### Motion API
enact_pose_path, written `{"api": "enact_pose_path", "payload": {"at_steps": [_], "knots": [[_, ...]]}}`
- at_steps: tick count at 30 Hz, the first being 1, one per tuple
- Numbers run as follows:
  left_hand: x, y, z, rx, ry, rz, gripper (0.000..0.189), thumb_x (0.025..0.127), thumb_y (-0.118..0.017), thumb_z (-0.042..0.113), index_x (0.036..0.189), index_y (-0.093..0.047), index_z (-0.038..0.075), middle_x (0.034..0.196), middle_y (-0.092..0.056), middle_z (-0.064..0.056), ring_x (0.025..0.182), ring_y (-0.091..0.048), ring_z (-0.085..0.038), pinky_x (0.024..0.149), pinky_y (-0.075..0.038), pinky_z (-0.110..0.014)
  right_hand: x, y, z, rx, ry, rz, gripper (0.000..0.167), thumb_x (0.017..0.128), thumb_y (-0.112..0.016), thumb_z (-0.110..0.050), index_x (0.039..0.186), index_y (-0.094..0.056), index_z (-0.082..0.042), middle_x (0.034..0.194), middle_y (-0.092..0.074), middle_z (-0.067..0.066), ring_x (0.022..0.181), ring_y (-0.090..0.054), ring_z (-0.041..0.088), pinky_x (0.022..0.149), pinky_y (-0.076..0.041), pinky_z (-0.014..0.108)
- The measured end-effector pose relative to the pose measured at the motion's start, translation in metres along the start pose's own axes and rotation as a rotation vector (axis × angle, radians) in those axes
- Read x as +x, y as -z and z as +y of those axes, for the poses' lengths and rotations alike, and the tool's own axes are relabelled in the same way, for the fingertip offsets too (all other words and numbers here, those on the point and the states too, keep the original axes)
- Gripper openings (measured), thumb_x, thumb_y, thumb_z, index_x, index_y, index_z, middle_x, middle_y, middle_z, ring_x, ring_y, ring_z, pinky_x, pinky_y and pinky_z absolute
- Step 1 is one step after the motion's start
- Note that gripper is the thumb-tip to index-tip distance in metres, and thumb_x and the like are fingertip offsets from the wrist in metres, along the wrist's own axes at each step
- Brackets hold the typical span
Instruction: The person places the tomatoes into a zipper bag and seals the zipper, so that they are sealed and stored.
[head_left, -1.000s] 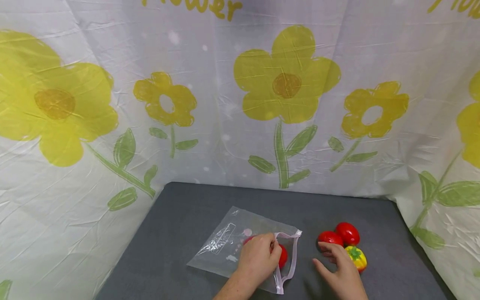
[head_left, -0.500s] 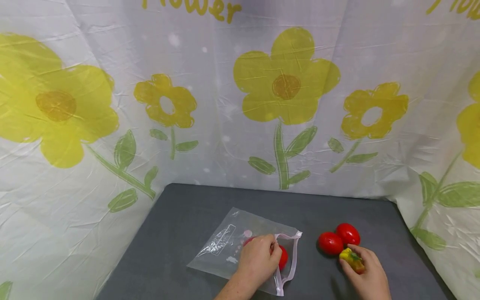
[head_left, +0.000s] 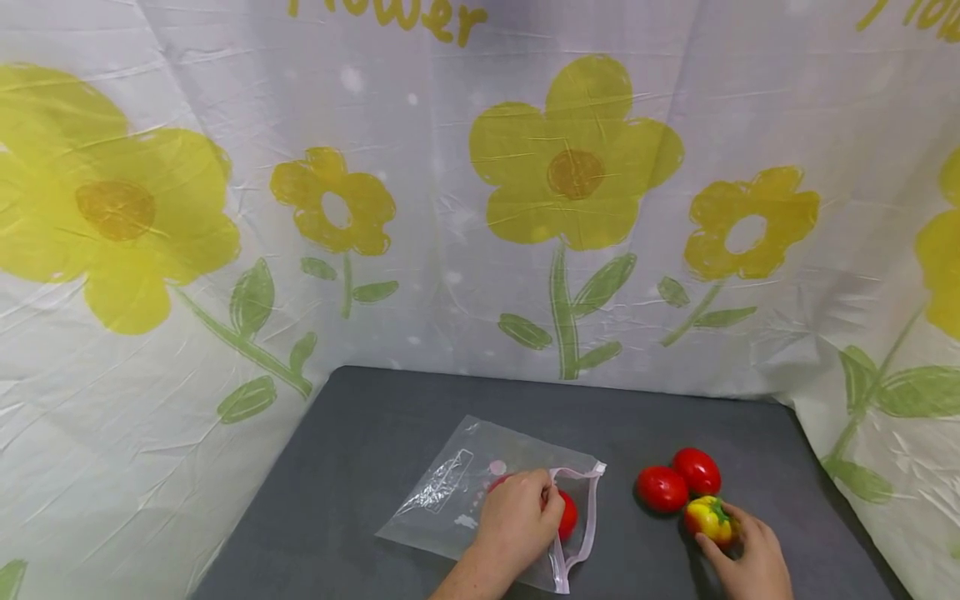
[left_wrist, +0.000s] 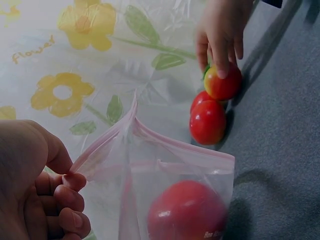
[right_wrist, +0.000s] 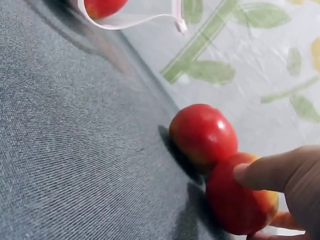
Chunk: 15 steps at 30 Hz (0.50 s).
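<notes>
My left hand (head_left: 519, 521) pinches the pink-edged mouth of a clear zip bag (head_left: 442, 483) between thumb and fingers. Inside the bag, near its open mouth, sits a smooth red tomato-like fruit (left_wrist: 185, 215); more red shows behind my left hand. To the right, my right hand (head_left: 753, 554) grips a yellow-and-red bell pepper (head_left: 707, 521) with its green stem turned towards the fingers. In the right wrist view the thumb presses on the red side of the pepper (right_wrist: 240, 205). Two glossy red tomato-like fruits (head_left: 662, 489) lie touching just beyond it.
A dark grey table (head_left: 390, 400) carries everything. White sheeting (head_left: 427, 317) printed with yellow flowers hangs behind and at both sides of it. The bag lies flat to the left of the loose fruits.
My right hand has moved right from beside the red fruits and taken hold of the bell pepper. The pepper has turned, its stem now pointing right. My left hand stays on the bag.
</notes>
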<state>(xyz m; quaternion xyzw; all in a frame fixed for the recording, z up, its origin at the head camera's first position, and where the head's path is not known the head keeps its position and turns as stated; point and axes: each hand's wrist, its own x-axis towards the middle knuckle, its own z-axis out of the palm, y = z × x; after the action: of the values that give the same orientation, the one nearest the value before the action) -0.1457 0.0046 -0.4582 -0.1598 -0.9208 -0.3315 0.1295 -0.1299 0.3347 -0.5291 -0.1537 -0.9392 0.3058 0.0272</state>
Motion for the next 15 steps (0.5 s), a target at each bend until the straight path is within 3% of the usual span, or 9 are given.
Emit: {"api": "enact_pose_path", "payload": {"at_steps": [9,15], "knots": [[0.0012,0.0003,0.0000,0.015,-0.013,0.003,0.027,0.089,-0.063,0.017,0.066,-0.050,0.019,0.058,-0.043,0.012,0.054,-0.044,-0.007,0.052,-0.039,-0.025,-0.0034,-0.0053,0.0036,0.008,0.019,0.074,0.074,0.085,-0.080,-0.036,0.132,-0.051,0.013,0.125,-0.052,0.041,0.102,-0.056,0.046,0.089,-0.047,0.062],[0.0016,0.0008,0.0003,0.027,-0.024,0.029,0.027,0.088,-0.062,0.016,0.065,-0.049,0.020,0.058,-0.042,0.013,0.054,-0.042,-0.007,0.051,-0.037,-0.025,-0.0051,-0.0004,0.0025,0.036,0.030,0.053,0.076,0.084,-0.081,-0.037,0.131,-0.051,0.015,0.122,-0.054,0.042,0.101,-0.060,0.050,0.081,-0.053,0.058]]}}
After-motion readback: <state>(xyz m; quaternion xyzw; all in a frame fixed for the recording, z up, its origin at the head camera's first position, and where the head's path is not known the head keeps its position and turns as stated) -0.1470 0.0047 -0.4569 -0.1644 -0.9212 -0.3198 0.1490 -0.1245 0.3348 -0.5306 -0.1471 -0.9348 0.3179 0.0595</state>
